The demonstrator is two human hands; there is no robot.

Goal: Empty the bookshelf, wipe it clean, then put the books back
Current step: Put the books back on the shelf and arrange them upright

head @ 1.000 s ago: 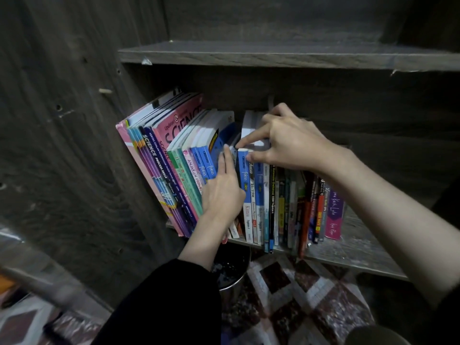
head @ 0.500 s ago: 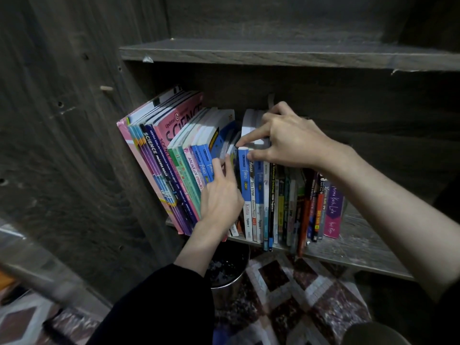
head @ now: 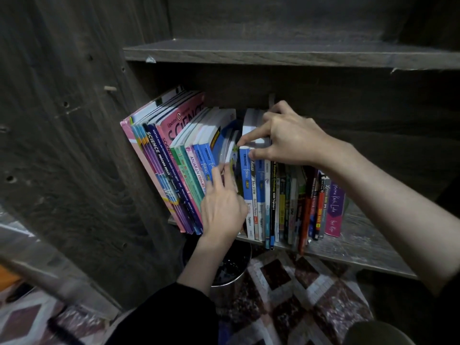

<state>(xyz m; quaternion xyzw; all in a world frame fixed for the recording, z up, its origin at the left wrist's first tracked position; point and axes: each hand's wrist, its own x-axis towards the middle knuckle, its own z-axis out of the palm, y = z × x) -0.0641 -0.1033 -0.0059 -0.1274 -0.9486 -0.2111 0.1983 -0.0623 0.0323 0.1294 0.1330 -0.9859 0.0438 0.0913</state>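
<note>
The books (head: 261, 195) stand in one row on the lower shelf (head: 361, 245). The left lot leans against the side wall (head: 74, 170) and the right lot stands upright. My left hand (head: 221, 210) lies flat, fingers straight, pressing the spines of the leaning lot beside the gap in the middle. My right hand (head: 291, 140) curls over the tops of the upright blue ones, thumb on a spine and forefinger on the top edge, pinching them.

These look like thin, glossy paperbacks. I judge them light singly but heavy as a bundle, floppy, and apt to slide on each other. I'd take a few at a time, squeezed across the spines low down with a hand under the bottom edge. The top corners would bend. Once a batch leaves, the leaners may topple, so my left hand should brace them.
</note>
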